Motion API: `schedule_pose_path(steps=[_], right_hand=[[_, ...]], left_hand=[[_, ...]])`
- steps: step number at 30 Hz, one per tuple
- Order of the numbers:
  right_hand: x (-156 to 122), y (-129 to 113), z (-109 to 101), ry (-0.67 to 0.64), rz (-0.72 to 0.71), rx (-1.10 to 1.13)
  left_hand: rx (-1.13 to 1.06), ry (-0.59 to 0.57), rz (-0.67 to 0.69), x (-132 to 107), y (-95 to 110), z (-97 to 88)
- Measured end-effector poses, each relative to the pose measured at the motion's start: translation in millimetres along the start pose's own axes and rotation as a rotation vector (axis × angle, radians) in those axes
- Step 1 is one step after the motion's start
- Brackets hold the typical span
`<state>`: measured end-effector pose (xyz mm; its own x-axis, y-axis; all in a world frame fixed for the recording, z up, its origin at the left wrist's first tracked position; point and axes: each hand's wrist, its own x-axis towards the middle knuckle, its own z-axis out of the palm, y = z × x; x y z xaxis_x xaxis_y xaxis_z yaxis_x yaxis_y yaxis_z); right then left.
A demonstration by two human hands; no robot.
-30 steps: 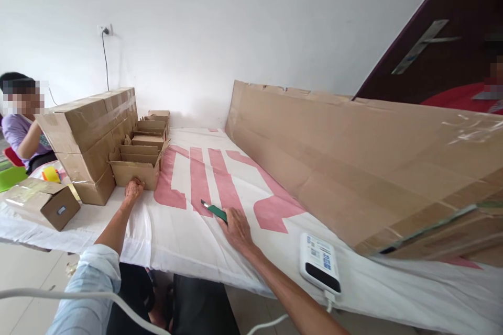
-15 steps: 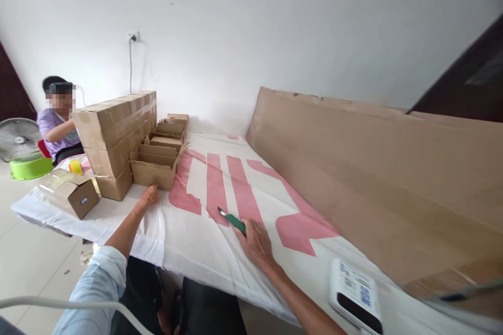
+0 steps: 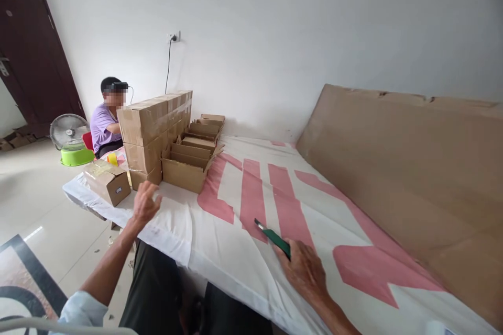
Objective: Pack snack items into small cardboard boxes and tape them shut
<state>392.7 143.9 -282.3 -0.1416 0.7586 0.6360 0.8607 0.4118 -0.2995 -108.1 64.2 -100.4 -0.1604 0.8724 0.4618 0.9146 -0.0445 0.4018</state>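
Note:
My right hand (image 3: 304, 269) is closed round a green utility knife (image 3: 276, 241), its tip pointing away to the left just over the cloth. Fingers apart and holding nothing, my left hand (image 3: 145, 204) hovers by the table's front edge. It is between a taped carton (image 3: 109, 182) lying on its side and an open cardboard box (image 3: 183, 174) with its flaps up. Just behind that hand rises a stack of taped cartons (image 3: 142, 125). More open boxes (image 3: 204, 128) run in a row toward the wall.
A cloth with red print (image 3: 251, 193) covers the table. A large cardboard sheet (image 3: 393, 167) leans along the right side. Behind the stack sits a person (image 3: 102, 125) in purple, near a fan (image 3: 68, 131). A yellow tape roll (image 3: 112, 159) lies by the cartons.
The view has swung left. My left hand has left the front of the open box, moved left and opened. My right hand still holds the utility knife.

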Motion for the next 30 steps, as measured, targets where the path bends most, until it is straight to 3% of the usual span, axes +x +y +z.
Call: schedule_pose_path(steps=[2, 4, 6, 8, 12, 22, 25, 30], right_hand=[[1, 0, 0, -0.023, 0.02, 0.003], [3, -2, -1, -0.032, 0.038, 0.018], [4, -4, -1, -0.022, 0.046, 0.038], [4, -6, 0, -0.004, 0.05, 0.049], [4, -8, 0, 0.008, 0.061, 0.042], [3, -8, 1, 0.004, 0.073, 0.056], [4, -8, 1, -0.014, 0.075, 0.046], [8, -11, -2, -0.028, 0.078, 0.019]], left_hand=[[0.127, 0.201, -0.119, 1, -23, -33.7], [0.231, 0.296, -0.271, 7, -48, -63.0], [0.293, 0.304, -0.433, 14, -73, -84.9], [0.317, 0.227, -0.518, 21, -93, -98.4], [0.385, 0.064, -0.482, 27, -112, -105.3], [0.445, 0.091, -0.429, 14, -95, -101.9], [0.385, 0.116, -0.503, 25, -99, -115.0], [0.236, 0.223, -0.625, 63, -131, -146.0]])
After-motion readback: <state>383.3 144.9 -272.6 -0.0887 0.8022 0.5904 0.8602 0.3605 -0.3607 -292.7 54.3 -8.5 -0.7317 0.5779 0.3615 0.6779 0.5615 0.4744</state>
